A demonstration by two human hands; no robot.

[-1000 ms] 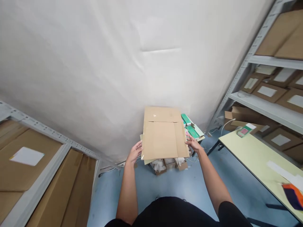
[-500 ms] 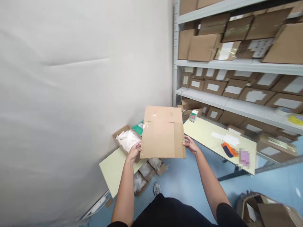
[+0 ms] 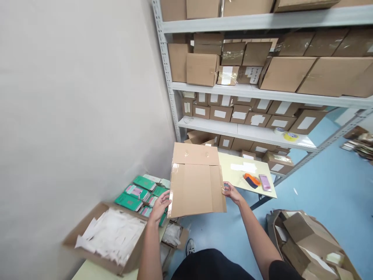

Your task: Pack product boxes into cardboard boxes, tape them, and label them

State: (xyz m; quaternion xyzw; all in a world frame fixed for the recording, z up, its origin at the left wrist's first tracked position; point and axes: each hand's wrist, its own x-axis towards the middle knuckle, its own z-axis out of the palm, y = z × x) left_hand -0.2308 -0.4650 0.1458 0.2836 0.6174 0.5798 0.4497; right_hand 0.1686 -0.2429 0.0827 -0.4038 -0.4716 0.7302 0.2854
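I had the flattened brown cardboard box (image 3: 196, 182) up in front of me, held in the air between both hands, its taped flap pointing up toward the grey metal shelving (image 3: 247, 93). My left hand (image 3: 161, 206) gripped the lower left edge, fingers curled behind the board; my right hand (image 3: 230, 191) pinched the right edge, thumb on the front. Below my left arm sat an open cardboard box of white packets (image 3: 107, 237) on the near corner of the pale green table (image 3: 87, 272), and past it a spread of green booklets (image 3: 136, 192). Beyond my right hand stood a second pale table (image 3: 233, 175) with an orange tape dispenser (image 3: 251, 180) near its right edge. Crumpled brown cartons (image 3: 309, 241) lay on the blue floor (image 3: 326, 186) to my right. My read: I was carrying the flat and had yet to open it. Next, both hands would have to push opposite edges to square it, probably over a table.
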